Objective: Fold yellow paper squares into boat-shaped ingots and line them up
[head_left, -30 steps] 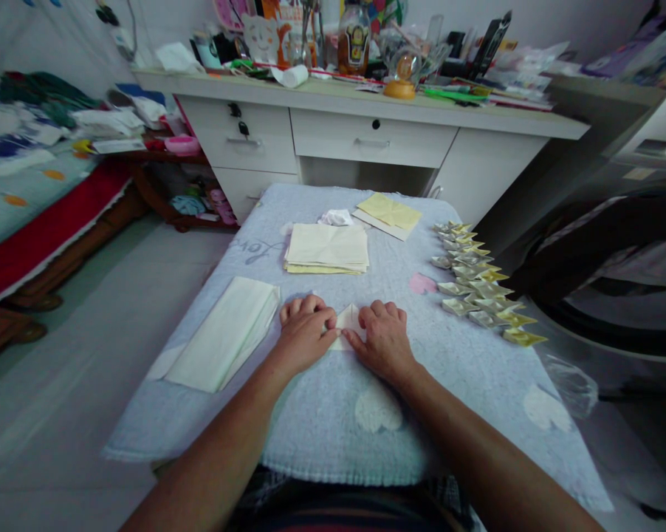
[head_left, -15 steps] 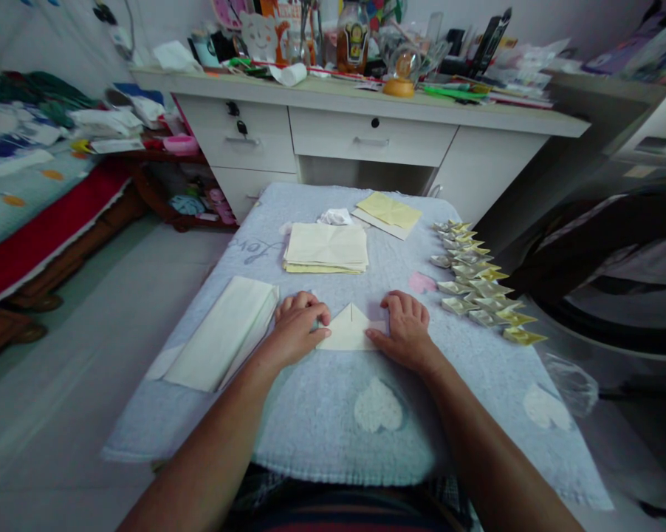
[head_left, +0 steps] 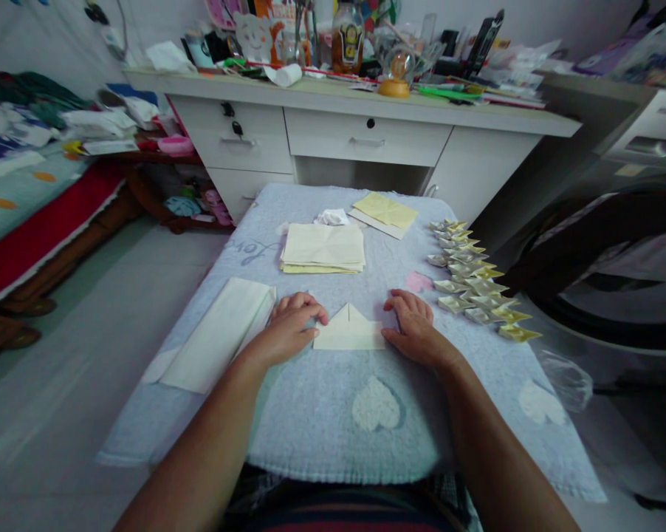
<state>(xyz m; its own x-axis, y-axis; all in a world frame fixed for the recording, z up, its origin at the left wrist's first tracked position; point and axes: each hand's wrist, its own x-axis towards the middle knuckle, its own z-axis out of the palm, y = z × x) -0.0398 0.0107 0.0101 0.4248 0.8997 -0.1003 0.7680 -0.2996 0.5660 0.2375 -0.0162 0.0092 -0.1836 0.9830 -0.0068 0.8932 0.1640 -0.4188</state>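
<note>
A cream folded paper lies flat on the cloth-covered table, with a peaked top and a straight band along its bottom. My left hand is at its left end, thumb and curled index finger closed on that edge. At the right end, my right hand rests with thumb and fingers apart, the thumb tip by the paper's edge. Beyond the paper sits a stack of cream sheets. A long white folded paper lies left of my left hand.
Rows of small folded paper boats line the table's right side. Yellow and white sheets and a crumpled white tissue lie at the back. A cluttered white desk stands behind, a washing machine to the right.
My right hand has drawn slightly rightward off the paper, uncovering its right end. The left thumb has pulled back a little to the left edge. The view has shifted slightly.
</note>
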